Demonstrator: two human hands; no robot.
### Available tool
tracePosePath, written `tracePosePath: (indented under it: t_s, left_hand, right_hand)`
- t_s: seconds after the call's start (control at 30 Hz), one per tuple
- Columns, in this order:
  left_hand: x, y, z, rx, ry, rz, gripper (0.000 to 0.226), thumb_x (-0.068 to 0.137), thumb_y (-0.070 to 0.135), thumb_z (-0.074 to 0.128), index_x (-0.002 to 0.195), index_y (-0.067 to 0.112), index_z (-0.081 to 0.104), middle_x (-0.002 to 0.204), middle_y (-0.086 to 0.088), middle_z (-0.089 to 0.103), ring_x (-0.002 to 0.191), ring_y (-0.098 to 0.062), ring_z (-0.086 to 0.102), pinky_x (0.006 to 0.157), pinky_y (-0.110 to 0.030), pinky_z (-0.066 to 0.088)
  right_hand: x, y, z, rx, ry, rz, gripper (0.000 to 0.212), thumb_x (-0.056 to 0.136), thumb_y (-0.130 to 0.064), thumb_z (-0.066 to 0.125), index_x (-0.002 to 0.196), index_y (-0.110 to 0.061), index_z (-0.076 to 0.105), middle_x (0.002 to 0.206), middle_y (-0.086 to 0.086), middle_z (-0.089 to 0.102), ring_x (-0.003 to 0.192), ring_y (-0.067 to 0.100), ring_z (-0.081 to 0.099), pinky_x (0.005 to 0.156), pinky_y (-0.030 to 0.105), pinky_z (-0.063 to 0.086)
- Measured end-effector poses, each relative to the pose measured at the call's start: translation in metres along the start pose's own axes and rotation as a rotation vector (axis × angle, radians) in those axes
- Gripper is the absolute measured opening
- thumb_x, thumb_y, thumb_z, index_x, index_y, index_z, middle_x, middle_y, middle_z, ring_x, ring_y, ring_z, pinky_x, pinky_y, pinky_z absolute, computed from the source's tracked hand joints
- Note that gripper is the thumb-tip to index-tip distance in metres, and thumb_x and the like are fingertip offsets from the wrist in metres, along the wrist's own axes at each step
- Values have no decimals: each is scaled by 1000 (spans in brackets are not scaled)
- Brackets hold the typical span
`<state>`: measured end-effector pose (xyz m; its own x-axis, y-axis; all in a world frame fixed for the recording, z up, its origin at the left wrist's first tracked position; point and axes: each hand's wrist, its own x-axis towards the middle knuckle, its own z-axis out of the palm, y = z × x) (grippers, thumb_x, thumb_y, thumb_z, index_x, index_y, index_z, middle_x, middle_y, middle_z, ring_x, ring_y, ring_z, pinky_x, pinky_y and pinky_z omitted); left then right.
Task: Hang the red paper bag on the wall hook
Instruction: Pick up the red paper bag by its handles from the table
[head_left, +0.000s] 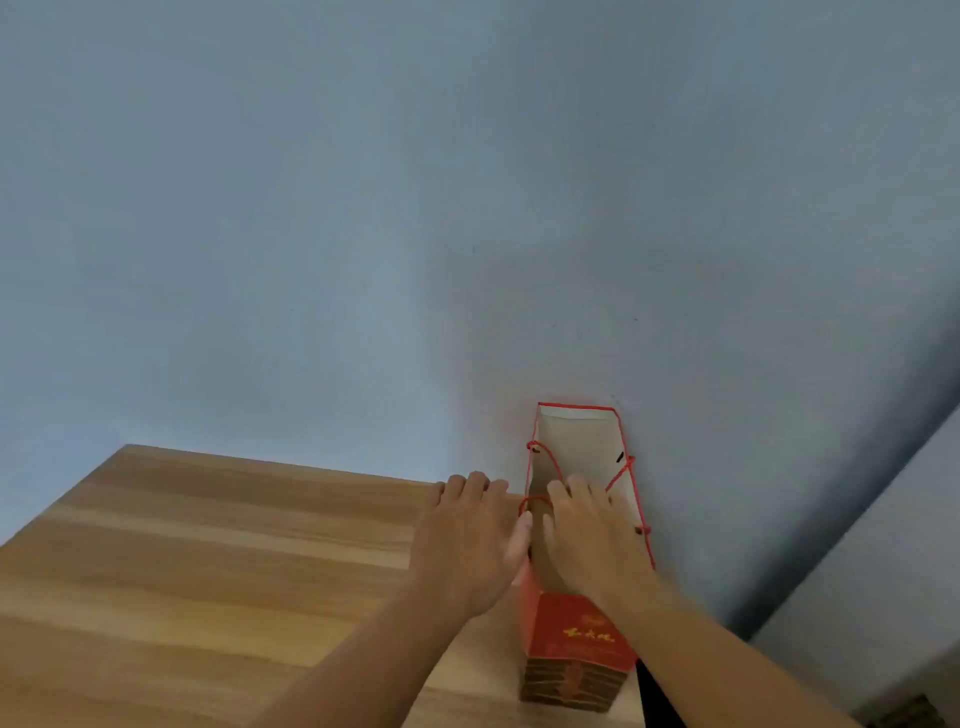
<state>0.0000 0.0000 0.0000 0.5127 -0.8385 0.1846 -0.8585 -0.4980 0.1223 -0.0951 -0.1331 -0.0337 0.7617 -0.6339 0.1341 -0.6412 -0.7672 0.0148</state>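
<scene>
One red paper bag (576, 639) stands upright with its mouth open. Two red cord handles (621, 475) show at its top edge, one on each long side. Two bare hands are in view: one left hand (470, 540) and one right hand (592, 535). One wooden table (208, 571) lies under them. One plain blue-grey wall (363, 234) fills the background.
</scene>
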Motion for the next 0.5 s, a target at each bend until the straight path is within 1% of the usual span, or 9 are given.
tracePosePath:
  t_s: [0.07, 0.13, 0.2, 0.27, 0.4, 0.5]
  left_hand:
    - [8, -12, 7, -47, 8, 10, 60, 94, 59, 21, 129, 24, 55, 128, 0, 63, 118, -23, 55, 104, -40, 42]
    - [14, -24, 16, -47, 25, 37, 60, 94, 60, 22, 129, 24, 55, 127, 0, 63, 117, -24, 55, 104, -40, 43]
    - [20, -31, 22, -46, 21, 44, 60, 94, 60, 22, 127, 23, 57, 125, 0, 64, 116, -24, 56, 103, -41, 43]
    - [25, -38, 29, -36, 26, 46, 60, 93, 60, 23, 126, 22, 57, 124, 0, 64, 116, -24, 56, 103, -40, 43]
    - [29, -42, 36, -55, -12, 37, 62, 94, 61, 21, 131, 23, 53, 132, 1, 61, 123, -21, 53, 109, -40, 40]
    - [32, -44, 38, -60, -10, 30, 60, 95, 60, 22, 130, 23, 55, 130, 1, 62, 122, -21, 54, 108, -39, 41]
  right_hand:
    - [16, -5, 11, -11, -82, 36, 41, 94, -30, 55, 133, -21, 49, 133, 5, 54, 118, 27, 53, 99, 44, 46]
    - [26, -9, 21, -31, -196, 69, 50, 89, -29, 63, 135, -23, 46, 135, 6, 50, 121, 29, 50, 100, 49, 46]
    - [31, -10, 31, -11, -264, 112, 51, 89, -29, 64, 136, -25, 45, 135, 5, 48, 123, 29, 48, 99, 53, 47]
    - [32, -8, 37, 23, -297, 154, 49, 91, -31, 62, 137, -28, 45, 137, 4, 46, 126, 30, 45, 98, 54, 48]
    - [35, -1, 48, 68, -367, 177, 56, 94, -29, 61, 146, -29, 39, 151, 4, 38, 136, 32, 40, 102, 53, 46]
    - [39, 4, 53, 89, -388, 176, 54, 96, -27, 59, 147, -27, 40, 149, 6, 39, 135, 31, 41, 101, 49, 48]
